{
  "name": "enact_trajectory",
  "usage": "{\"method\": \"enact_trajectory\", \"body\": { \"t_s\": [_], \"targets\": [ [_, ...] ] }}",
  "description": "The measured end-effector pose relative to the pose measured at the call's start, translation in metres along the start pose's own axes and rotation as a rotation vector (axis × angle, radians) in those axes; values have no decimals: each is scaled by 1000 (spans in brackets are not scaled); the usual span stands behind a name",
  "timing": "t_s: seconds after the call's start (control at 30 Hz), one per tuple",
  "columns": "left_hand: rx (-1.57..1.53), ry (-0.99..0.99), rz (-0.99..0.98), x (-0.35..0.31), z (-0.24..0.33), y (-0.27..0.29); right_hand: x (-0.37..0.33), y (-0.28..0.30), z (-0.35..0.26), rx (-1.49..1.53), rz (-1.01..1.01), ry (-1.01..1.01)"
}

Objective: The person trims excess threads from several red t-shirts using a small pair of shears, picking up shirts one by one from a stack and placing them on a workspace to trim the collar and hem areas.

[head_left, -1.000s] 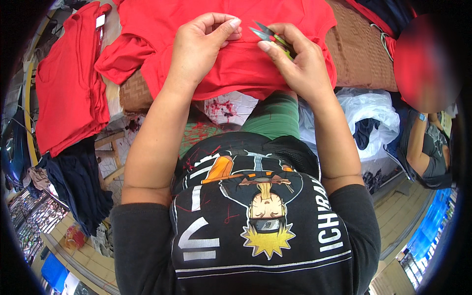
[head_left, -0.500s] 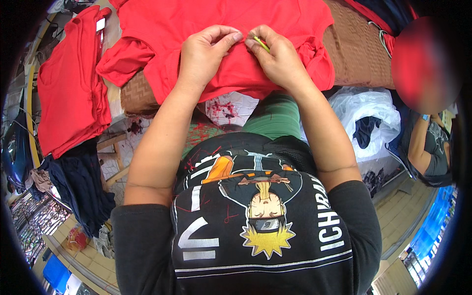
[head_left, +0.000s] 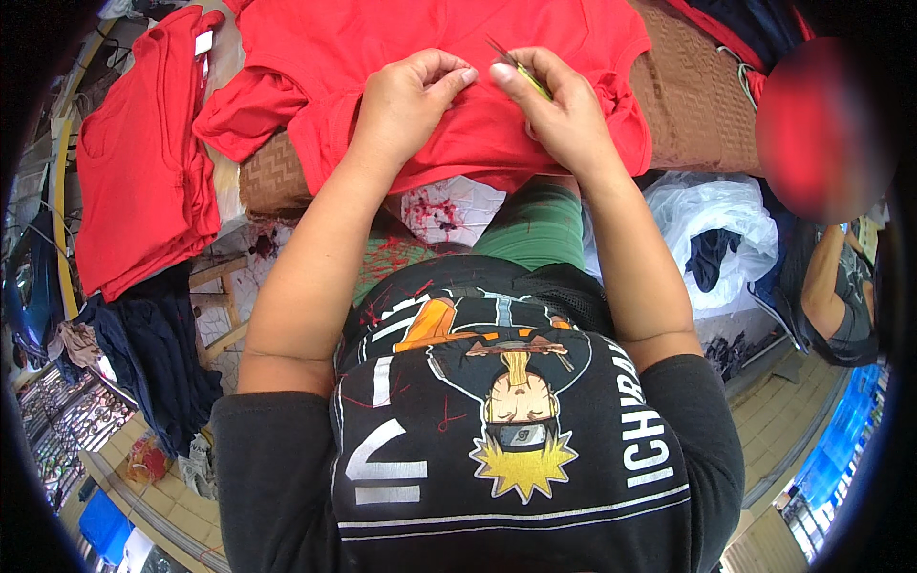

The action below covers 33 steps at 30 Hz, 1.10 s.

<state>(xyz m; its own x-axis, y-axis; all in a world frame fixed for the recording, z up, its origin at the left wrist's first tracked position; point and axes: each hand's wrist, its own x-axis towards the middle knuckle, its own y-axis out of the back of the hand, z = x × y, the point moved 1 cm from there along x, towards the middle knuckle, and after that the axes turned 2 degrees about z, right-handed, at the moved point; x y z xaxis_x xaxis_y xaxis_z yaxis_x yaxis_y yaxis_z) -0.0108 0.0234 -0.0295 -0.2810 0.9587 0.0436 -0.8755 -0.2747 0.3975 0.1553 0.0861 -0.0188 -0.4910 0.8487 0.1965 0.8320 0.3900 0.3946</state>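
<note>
Since half a second ago I see both hands edged a little closer together on the red shirt (head_left: pixel 449 38); the small clippers with the yellow-green handle have tilted, their dark tips now pointing up and left.

My left hand (head_left: pixel 406 95) lies knuckles-up on the cloth, fingers curled, thumb and forefinger pinching a bit of the red fabric. My right hand (head_left: pixel 559 105) is closed round the thread clippers (head_left: pixel 516 67), thumb pressing the handle, blades just beside the left fingertips; I cannot tell whether the blades are shut. Both forearms run up from the lower edge and meet over the shirt.

The shirt is spread across a brown woven-covered table (head_left: pixel 688 95), its hem hanging over the near edge. Off the table's left edge lies a stack of folded red shirts (head_left: pixel 134 172), with dark garments (head_left: pixel 153 353) below it. Right of my lap sits a white plastic bag (head_left: pixel 712 229), and another person's arm (head_left: pixel 826 277) shows near the right rim.
</note>
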Motion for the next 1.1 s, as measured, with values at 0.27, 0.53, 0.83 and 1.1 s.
{"method": "enact_trajectory", "body": {
  "t_s": [0.27,0.53,0.83,1.1],
  "targets": [
    [-235,104,-97,1,5,5,-13,13,-4,-168,-65,3],
    [-243,77,-90,-1,6,4,-14,14,-8,-372,-57,71],
    [-86,-172,-138,-6,15,16,-14,13,-15,-472,-76,154],
    [262,-599,-110,-74,147,116,-2,85,-9,-22,203,66]
  ]
}}
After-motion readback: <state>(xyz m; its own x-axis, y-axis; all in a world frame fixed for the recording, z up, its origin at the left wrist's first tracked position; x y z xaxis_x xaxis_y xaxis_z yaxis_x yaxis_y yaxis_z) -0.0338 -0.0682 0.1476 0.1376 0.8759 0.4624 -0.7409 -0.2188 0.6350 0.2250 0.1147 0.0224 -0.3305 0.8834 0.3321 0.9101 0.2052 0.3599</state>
